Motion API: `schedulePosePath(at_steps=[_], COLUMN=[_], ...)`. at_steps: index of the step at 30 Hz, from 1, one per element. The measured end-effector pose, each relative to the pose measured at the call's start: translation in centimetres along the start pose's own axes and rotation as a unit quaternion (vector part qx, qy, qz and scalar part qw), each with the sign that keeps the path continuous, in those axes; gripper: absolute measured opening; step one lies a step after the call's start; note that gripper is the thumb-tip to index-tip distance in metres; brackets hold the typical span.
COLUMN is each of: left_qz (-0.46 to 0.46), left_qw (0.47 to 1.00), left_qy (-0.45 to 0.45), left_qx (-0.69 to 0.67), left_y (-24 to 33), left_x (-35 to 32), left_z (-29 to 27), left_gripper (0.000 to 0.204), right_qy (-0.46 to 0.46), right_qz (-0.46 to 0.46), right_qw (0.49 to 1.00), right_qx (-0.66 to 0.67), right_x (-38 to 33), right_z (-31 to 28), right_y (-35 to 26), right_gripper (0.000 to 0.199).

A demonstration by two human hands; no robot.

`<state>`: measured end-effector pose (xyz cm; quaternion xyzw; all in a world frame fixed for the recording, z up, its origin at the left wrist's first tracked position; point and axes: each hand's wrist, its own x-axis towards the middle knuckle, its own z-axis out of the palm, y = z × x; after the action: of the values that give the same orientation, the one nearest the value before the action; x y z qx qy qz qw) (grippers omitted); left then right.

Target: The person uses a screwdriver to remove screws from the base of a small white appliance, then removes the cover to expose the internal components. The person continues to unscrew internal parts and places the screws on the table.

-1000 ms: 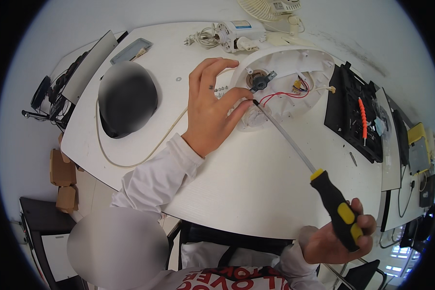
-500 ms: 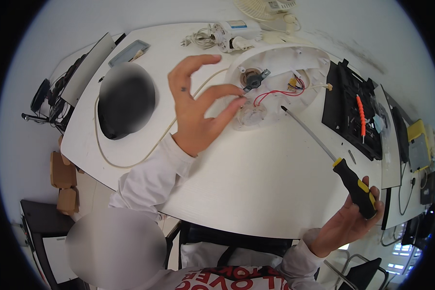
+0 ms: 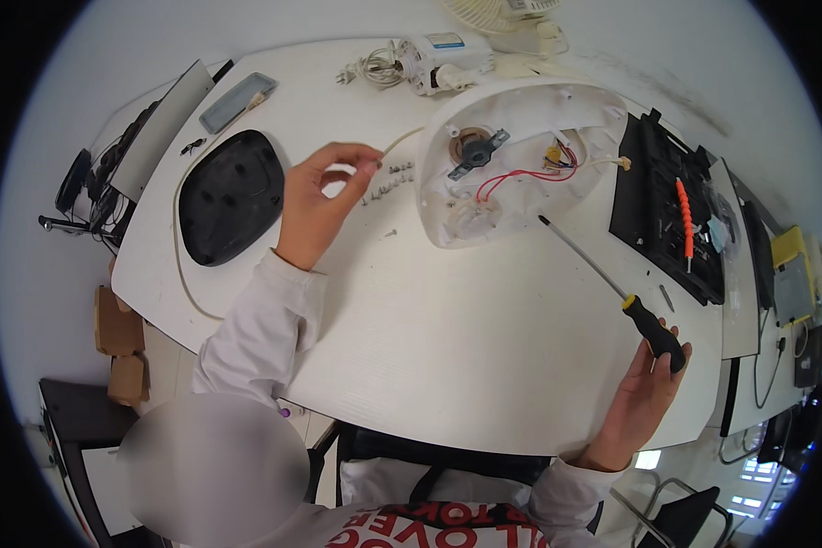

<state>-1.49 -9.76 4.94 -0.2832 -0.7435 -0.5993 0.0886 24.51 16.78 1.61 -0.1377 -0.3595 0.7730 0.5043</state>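
My left hand [image 3: 324,201] is over the table left of a white plastic housing [image 3: 530,105], thumb and forefinger pinched together. Whatever may be between its fingertips is too small to make out. Several small screws [image 3: 393,187] lie on the table just beyond and beside those fingers. In my right hand [image 3: 644,393] rests the black-and-yellow handle of a screwdriver [image 3: 655,333]; its shaft points up and left, with the tip near the housing's front edge. The open housing contains a dark clamp piece [image 3: 479,153] with metal ends, red wires [image 3: 521,173] and a yellowish connector.
A black base plate [image 3: 233,196] sits at the left, with a cream cable [image 3: 181,274] curving around it. A white motor unit [image 3: 443,62] and a grey tray [image 3: 237,102] stand at the back. An open black tool case [image 3: 653,201] with an orange-handled tool [image 3: 684,219] lies right.
My left hand has drawn back from the clamp piece to the left, near the screws. My right hand has shifted slightly left and up, screwdriver still held.
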Motion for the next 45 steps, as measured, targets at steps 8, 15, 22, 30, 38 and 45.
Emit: schedulePosePath(at_steps=[8,15,22,30,38,45], left_qz=[-0.063,-0.093,-0.094,-0.098,-0.080,-0.058], left_qw=[0.980,0.971,0.964,0.960,0.951,0.946], left_qy=[-0.141,-0.159,-0.167,-0.173,-0.189,-0.198], left_qx=[0.123,0.154,0.184,0.199,0.231,0.250], left_y=[-1.4,-1.2,-1.0,-1.2,-0.8,-0.9], left_x=[-1.3,-1.7,-1.8,-1.8,-1.7,-1.8], left_z=[-0.4,0.0,0.4,0.4,-0.2,0.0], left_gripper=[0.013,0.012,0.009,0.012,0.015,0.018], right_qy=[0.007,0.024,0.025,0.017,0.023,0.026], right_qz=[0.016,0.024,0.029,0.036,0.029,0.029], right_qw=[1.000,0.999,0.999,0.999,0.999,0.998], right_qx=[0.016,0.025,0.027,0.033,0.024,0.040], right_x=[0.2,0.2,0.2,0.3,0.3,0.3], right_z=[-0.4,-0.4,-0.5,-1.0,-0.8,-0.8], right_y=[0.0,-0.1,-0.1,-0.1,-0.1,0.0], right_gripper=[0.036,0.036,0.036,0.036,0.036,0.036])
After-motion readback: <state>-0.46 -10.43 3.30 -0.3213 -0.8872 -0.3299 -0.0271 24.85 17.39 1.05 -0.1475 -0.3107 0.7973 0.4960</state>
